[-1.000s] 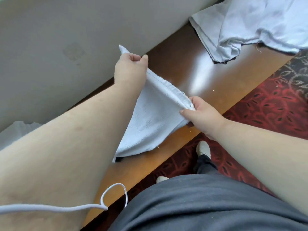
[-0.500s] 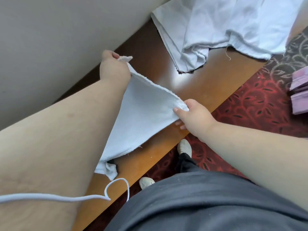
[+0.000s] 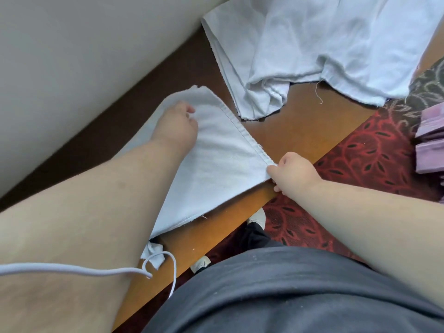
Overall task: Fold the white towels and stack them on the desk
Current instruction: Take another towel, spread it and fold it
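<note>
A white towel (image 3: 223, 162) lies flat on the wooden desk (image 3: 300, 131), its hemmed edge running from the far corner to the desk's front edge. My left hand (image 3: 177, 126) rests on top of the towel's far part with loosely bent fingers, and the far corner lies free beyond it. My right hand (image 3: 292, 173) pinches the towel's near right corner at the desk's front edge. My left forearm hides the towel's left side.
A heap of unfolded white towels (image 3: 324, 44) covers the desk's far right. A beige wall (image 3: 72, 68) borders the desk on the left. Red patterned carpet (image 3: 360, 169) and a purple stack (image 3: 430, 145) lie to the right. A white cord (image 3: 84, 271) crosses my left forearm.
The towel, held up and stretched between both hands before, now lies flat on the desk. My left hand has let go of the far corner and rests on the cloth.
</note>
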